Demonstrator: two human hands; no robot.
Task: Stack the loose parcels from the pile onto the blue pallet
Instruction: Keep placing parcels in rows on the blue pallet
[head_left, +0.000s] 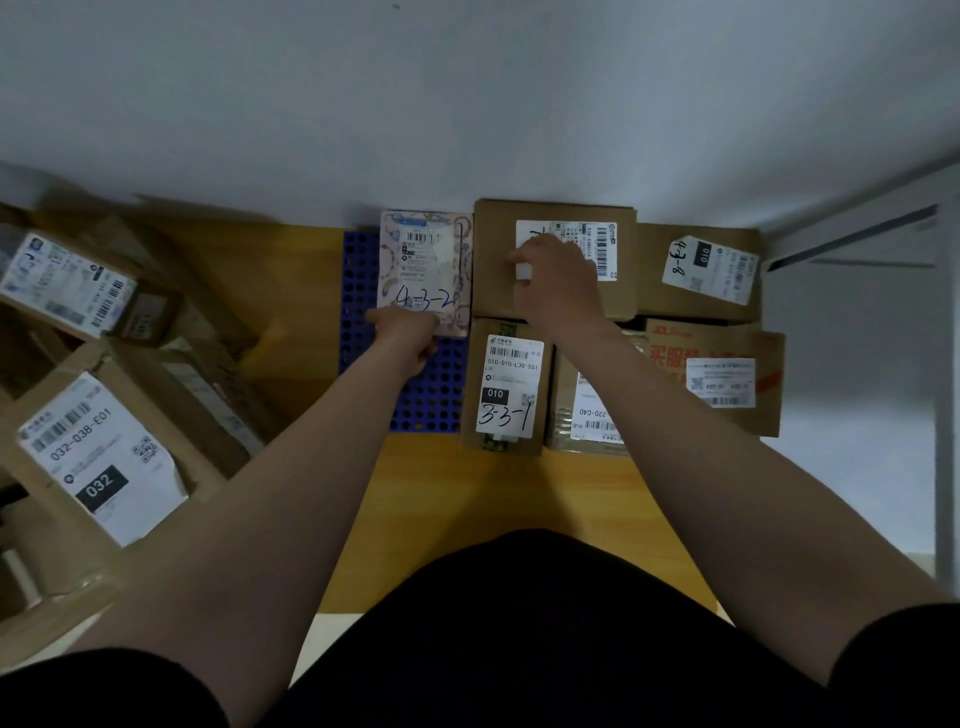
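Head view: left hand (408, 338) grips near edge of patterned parcel (426, 265), lying on blue pallet (358, 312) beside brown box (493, 280). Right hand (556, 286) rests on that box, fingers loose, holding nothing. Parcel prob. light, stiff; best held by its edges.

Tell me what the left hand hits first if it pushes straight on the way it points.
The patterned parcel marked 4-3-2, whose near edge the left hand holds; beyond it, seemingly only the grey wall, though depth is unclear.
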